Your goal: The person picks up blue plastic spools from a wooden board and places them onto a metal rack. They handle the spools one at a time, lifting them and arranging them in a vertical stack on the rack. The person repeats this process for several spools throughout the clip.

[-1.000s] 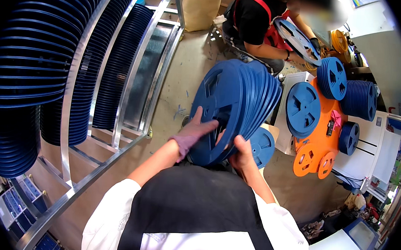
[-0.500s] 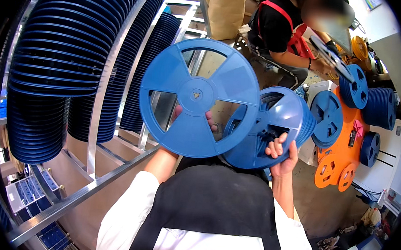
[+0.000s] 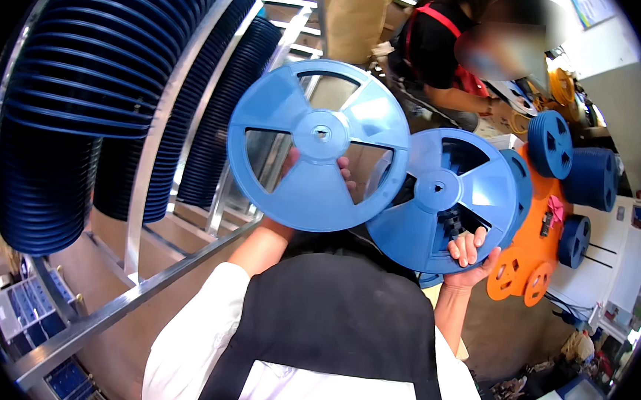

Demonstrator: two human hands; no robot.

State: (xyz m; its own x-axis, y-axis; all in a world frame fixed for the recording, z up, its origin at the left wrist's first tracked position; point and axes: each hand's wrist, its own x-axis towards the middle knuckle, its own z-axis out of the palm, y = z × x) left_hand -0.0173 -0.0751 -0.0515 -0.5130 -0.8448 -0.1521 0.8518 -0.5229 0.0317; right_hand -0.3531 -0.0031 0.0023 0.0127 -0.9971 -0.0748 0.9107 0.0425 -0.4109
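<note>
A large blue plastic reel disc with three window openings faces me, held up by my left hand from behind; fingers show through its openings. To its right, a stack of similar blue reel discs also faces me. My right hand grips that stack at its lower right rim, fingers curled over into an opening. The left disc's right edge slightly overlaps the stack in view. How many discs the stack has, and most of my left palm, are hidden.
On the left, a metal rack carries long rows of dark blue discs. To the right, an orange table bears blue reels. Orange discs are at its near end. Another person works beyond it.
The stack in my right hand has turned to face me more squarely, its layered edge now less visible. Both discs and stack look tilted differently. The other person's disc has lowered.
</note>
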